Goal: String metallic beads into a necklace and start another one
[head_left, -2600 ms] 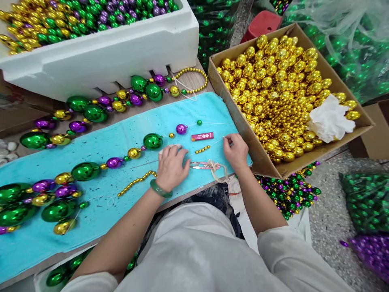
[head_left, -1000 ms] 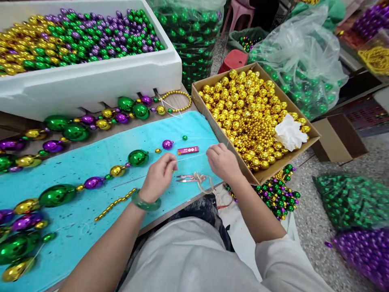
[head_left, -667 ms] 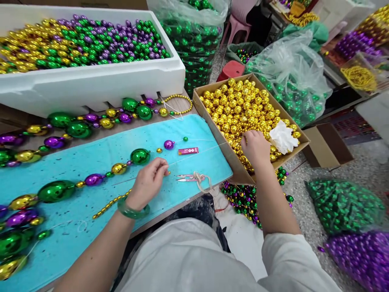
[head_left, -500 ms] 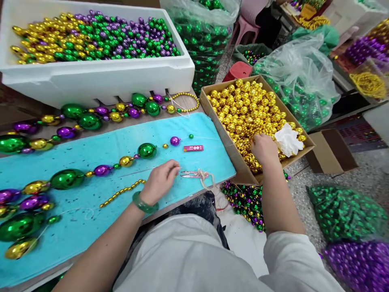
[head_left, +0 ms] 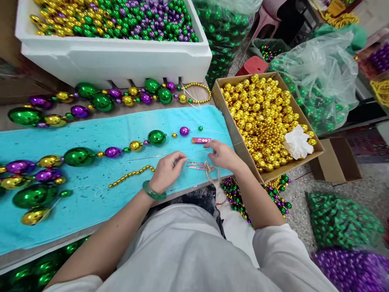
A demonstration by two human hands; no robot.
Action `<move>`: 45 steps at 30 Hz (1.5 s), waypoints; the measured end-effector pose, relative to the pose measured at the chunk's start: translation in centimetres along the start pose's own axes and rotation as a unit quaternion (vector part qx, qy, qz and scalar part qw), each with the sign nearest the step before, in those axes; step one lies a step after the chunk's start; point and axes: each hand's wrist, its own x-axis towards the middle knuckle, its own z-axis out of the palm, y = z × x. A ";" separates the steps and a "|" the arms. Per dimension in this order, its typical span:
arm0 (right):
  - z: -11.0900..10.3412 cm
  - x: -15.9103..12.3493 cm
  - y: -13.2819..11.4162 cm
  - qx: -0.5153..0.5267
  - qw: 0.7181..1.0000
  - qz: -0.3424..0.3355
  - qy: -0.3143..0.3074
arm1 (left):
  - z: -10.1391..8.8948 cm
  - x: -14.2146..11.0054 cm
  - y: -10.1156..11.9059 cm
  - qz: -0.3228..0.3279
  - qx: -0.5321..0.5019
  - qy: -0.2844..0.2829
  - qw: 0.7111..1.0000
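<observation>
My left hand [head_left: 168, 170], with a green bangle [head_left: 154, 191] at its wrist, is closed in a pinch on a thin thread [head_left: 146, 157] above the blue cloth [head_left: 121, 125]. My right hand [head_left: 221, 155] is over the cloth's right end, thumb and forefinger apart, beside a small pink packet [head_left: 201, 140]. No bead shows between its fingers. Between my hands lie snips [head_left: 197, 165] with cord on their handles. A short gold bead string [head_left: 130, 176] lies left of my left hand. Farther up rests a strand with a large green bead [head_left: 157, 138]; loose purple [head_left: 184, 131] and gold beads [head_left: 174, 135] are nearby.
A cardboard box [head_left: 217, 87] of gold beads, with white tissue [head_left: 298, 142], stands right of the cloth. Behind is a white foam box [head_left: 121, 61] of mixed beads. Finished-looking strands [head_left: 103, 102] lie along its front. Bags of green beads [head_left: 343, 219] and purple beads [head_left: 352, 269] sit on the floor.
My right hand has come out of the gold bead box and moved left over the cloth. My left hand keeps its pinch in about the same place. The view has shifted.
</observation>
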 end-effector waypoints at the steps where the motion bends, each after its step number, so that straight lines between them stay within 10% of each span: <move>1: 0.4 0.1 -0.2 -0.011 1.000 -0.005 -0.011 | -0.1 0.0 -0.2 0.002 0.002 0.007 1.000; 14: 2.7 -4.3 -2.8 -0.150 0.987 -0.052 -0.024 | -0.6 0.1 -1.3 0.041 0.311 0.001 0.949; 22: 4.5 -4.8 -2.0 -0.188 0.977 -0.096 -0.005 | 1.4 3.2 1.8 0.150 0.291 -0.011 0.945; 28: 2.6 -7.6 0.5 0.131 0.991 -0.020 0.036 | 3.6 4.6 1.7 0.135 0.274 -0.084 0.949; 33: 3.2 -9.0 2.0 0.490 0.862 0.109 0.061 | 5.0 4.4 1.7 0.131 0.293 -0.112 0.940; 45: 5.2 -6.4 -2.4 0.557 0.795 0.225 0.087 | 3.7 3.5 2.4 0.052 -0.009 0.041 0.998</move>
